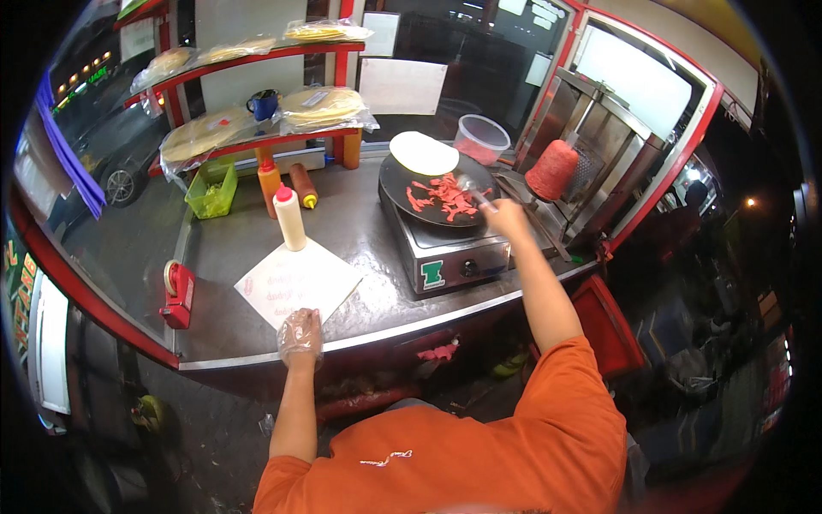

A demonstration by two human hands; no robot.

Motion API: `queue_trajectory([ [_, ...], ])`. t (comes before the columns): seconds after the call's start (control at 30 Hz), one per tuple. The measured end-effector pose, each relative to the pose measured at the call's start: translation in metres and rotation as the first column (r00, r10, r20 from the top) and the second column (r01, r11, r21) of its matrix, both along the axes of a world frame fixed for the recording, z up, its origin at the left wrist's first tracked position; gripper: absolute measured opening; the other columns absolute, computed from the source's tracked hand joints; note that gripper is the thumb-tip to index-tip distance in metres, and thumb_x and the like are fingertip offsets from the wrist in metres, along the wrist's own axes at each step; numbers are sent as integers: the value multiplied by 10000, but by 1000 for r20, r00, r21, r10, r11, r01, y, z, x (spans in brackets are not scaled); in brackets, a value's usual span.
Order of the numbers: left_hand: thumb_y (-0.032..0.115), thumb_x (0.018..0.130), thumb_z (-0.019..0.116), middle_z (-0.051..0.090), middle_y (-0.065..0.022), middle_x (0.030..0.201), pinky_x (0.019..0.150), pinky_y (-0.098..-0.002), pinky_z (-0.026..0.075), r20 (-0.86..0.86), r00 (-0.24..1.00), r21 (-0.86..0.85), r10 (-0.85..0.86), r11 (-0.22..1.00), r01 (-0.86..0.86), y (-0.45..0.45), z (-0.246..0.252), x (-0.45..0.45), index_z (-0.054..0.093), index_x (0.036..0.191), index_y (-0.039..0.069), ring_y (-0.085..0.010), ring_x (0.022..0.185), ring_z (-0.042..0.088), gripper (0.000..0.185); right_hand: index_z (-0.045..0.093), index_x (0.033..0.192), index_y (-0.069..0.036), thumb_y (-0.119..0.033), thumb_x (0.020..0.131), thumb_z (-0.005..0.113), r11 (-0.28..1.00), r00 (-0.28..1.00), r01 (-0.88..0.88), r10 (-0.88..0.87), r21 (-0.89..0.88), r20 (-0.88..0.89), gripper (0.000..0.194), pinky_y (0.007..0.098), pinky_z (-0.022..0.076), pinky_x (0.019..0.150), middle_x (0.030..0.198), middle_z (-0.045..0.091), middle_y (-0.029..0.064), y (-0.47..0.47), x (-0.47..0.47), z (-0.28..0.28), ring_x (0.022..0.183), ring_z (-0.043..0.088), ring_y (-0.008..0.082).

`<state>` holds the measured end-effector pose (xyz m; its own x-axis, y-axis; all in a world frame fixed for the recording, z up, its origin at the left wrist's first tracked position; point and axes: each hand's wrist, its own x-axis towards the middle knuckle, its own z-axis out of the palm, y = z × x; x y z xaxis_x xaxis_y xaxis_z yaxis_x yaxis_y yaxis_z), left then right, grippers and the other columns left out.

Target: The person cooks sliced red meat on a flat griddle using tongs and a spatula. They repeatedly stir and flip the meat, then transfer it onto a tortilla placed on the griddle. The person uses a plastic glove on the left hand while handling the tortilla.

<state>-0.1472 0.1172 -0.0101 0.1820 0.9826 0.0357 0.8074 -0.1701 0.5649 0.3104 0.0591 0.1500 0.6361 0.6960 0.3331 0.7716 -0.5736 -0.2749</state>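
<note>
My right hand (507,218) is closed around the handle of a utensil (472,187), blurred at its head, which rests among strips of reddish meat (443,196) on a round black griddle (414,209). A pale flatbread (424,154) lies at the griddle's back, partly over its rim. Under the griddle is a steel gas stove (449,257). In a clear plastic glove, my left hand (300,334) lies at the near corner of printed white wrapping paper (302,283); whether it grips the paper I cannot tell. A white squeeze bottle (290,218) stands at the paper's far corner.
Sauce bottles (270,186) and a green basket (212,196) stand at the back left, below shelves of bagged flatbreads (321,106). A red tape dispenser (178,295) is at the left. Behind the griddle are a plastic tub (481,138) and meat on a vertical spit (552,170).
</note>
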Motion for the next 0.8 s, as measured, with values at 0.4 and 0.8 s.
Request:
queue_trajectory([
  [0.4,375,972,513,694,-146,1010,878,-461,489,25,1000,76,-18,997,16,2,-10,-1,696,1012,71,-338,996,641,357,744,1087,-102,-431,896,641,985,993,112,-106,133,-53,395,455,530,852,1030,715,203,-24,-32,4,989,681,377],
  [0.8,382,967,525,699,-138,1019,867,-450,495,27,1000,80,-12,997,9,2,-10,0,700,1007,73,-334,980,648,357,727,1094,-112,-366,903,631,992,1000,-11,15,127,-25,332,470,528,852,1018,710,222,-9,-27,10,951,688,374],
])
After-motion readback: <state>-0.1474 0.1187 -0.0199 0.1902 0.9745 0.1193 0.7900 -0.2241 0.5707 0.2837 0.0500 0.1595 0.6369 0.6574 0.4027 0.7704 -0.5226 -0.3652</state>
